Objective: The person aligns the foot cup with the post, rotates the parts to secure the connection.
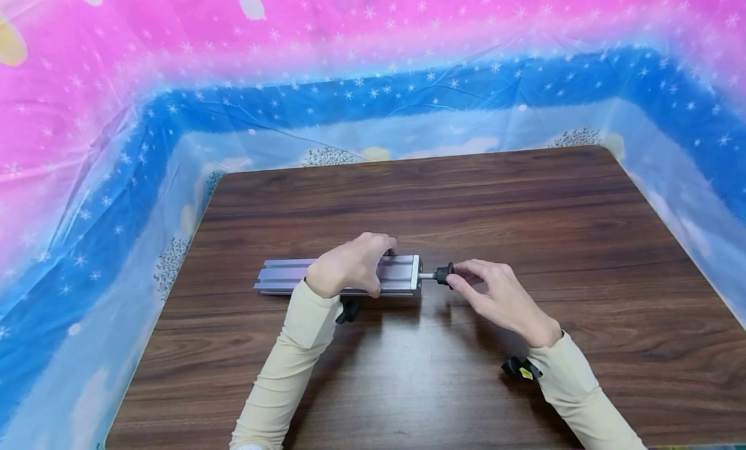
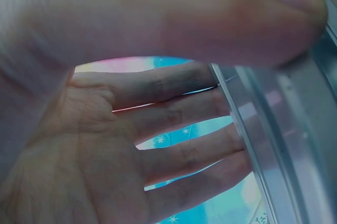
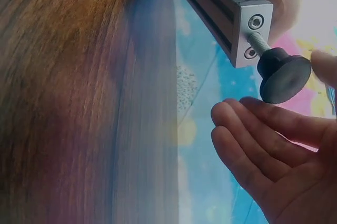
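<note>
A silver aluminium extrusion profile [image 1: 402, 272] with long slots lies across the table. My left hand [image 1: 352, 265] grips it from above, thumb on the near side and fingers along the far side. In the left wrist view, the fingers [image 2: 179, 113] reach the profile's edge [image 2: 263, 145]. From the end plate [image 3: 243, 34], between two socket screws, sticks out a threaded rod carrying a black levelling foot [image 3: 287, 76]. My right hand [image 1: 495, 294] holds the foot's round base at its rim, between thumb and index finger. The other right fingers [image 3: 247, 150] extend below it.
The brown wood-grain table [image 1: 466, 204] has rounded far corners. A pink and blue snowflake-patterned cloth [image 1: 373, 94] hangs around it. Small black devices sit at the left wrist [image 1: 348, 312] and the right wrist [image 1: 520, 370].
</note>
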Demonstrator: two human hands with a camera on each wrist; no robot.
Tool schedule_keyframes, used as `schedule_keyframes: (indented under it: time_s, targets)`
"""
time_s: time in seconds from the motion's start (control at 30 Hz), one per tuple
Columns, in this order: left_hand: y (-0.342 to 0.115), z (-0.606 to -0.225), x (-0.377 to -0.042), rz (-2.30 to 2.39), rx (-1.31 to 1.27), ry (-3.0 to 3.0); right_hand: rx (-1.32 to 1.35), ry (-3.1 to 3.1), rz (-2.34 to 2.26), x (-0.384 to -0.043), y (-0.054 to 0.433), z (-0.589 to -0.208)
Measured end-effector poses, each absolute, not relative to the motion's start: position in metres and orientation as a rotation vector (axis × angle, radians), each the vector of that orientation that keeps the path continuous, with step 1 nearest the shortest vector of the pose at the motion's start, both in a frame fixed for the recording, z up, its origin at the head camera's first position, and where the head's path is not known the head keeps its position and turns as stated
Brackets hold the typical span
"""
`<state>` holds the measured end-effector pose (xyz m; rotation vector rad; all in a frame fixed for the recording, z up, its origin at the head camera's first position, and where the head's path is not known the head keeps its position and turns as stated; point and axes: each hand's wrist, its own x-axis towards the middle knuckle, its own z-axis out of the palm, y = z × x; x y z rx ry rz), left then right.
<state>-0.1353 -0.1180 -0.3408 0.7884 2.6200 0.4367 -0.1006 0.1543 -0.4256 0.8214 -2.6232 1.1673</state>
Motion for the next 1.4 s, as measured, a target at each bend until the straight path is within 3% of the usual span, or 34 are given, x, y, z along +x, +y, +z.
schedule_keyframes:
  time_s: [0.37, 1.17, 1.4]
  targets:
    - [-0.12, -0.339, -0.136, 0.464, 0.783, 2.611, 1.059, -2.329, 1.104, -0.101, 0.157, -0.422]
    - [-0.121, -0.344, -0.135, 0.468, 0.817, 2.615, 0.767, -2.578, 1.248, -0.098, 0.147, -0.427]
    - [-0.122, -0.343, -0.136, 0.467, 0.818, 2.623, 0.879, -2.471, 1.187, -0.098, 0.154, -0.424]
